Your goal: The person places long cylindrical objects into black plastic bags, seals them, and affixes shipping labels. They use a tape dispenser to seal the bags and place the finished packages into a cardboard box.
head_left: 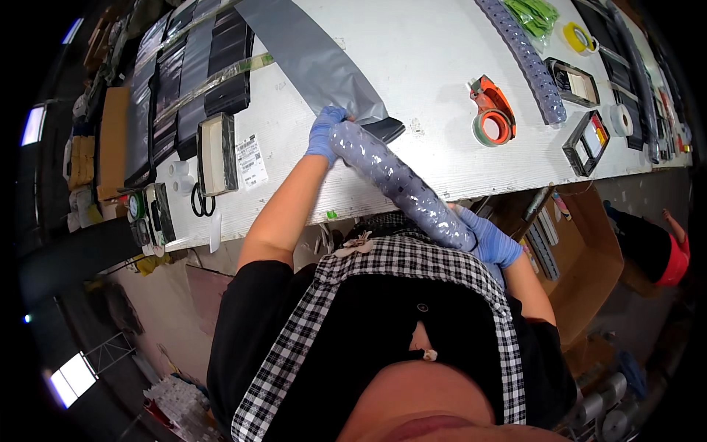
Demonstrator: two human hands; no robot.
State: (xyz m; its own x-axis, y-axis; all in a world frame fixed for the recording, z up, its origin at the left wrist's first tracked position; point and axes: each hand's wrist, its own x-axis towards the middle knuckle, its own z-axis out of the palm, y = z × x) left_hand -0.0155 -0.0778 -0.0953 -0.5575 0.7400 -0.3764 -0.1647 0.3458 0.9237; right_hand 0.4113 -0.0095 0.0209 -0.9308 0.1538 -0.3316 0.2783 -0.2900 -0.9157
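A long roll wrapped in clear bubble wrap (pixel 401 184) slants across the front of my body, over the table's near edge. Its lower right end rests in my right hand (pixel 495 239), whose gloved fingers are closed round it. At the upper left end of the roll, my left hand (pixel 327 134), also in a blue glove, closes on the near end of a long grey plastic bag (pixel 317 62). That bag lies flat on the white table (pixel 412 44), stretching away to the far left. The roll's upper end touches or overlaps my left hand, partly hiding its fingers.
An orange tape dispenser (pixel 492 114) and a second bubble-wrapped roll (pixel 526 62) lie on the right. Stacked dark bags (pixel 195 66), a black-edged tray (pixel 217 155), scissors (pixel 202 201) and a label sheet (pixel 251 162) are left. A cardboard box (pixel 589 258) stands below the table, right.
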